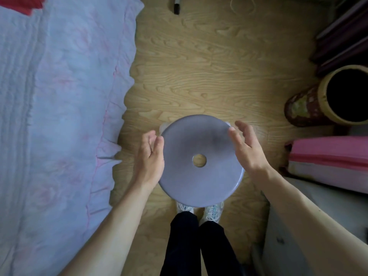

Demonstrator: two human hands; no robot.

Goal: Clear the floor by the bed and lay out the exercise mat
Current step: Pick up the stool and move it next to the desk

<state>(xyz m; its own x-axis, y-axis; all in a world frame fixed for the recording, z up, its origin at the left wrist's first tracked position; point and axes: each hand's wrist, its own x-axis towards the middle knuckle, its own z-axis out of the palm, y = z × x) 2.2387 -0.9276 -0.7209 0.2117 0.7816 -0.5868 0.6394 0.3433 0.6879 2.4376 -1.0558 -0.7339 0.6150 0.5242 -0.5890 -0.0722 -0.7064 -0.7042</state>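
Note:
A round lilac stool (191, 176) with a small hole in its seat stands on the wooden floor (199, 66) right in front of my feet. My left hand (150, 156) is at the seat's left rim, fingers relaxed and slightly bent. My right hand (246, 146) is at the right rim, fingers spread over the edge. Neither hand visibly grips the seat. The stool's legs are mostly hidden under the seat. The bed (59, 116), under a pale blue and pink quilt, fills the left side. No exercise mat is clearly visible.
A round patterned bin (310, 104) with a dark opening stands at the right. Below it lies a pink and white cushion (328, 162) beside pale furniture (298, 226). Dark furniture (344, 36) occupies the top right. A black marker-like object (176, 5) and a thin cord (243, 5) lie far ahead.

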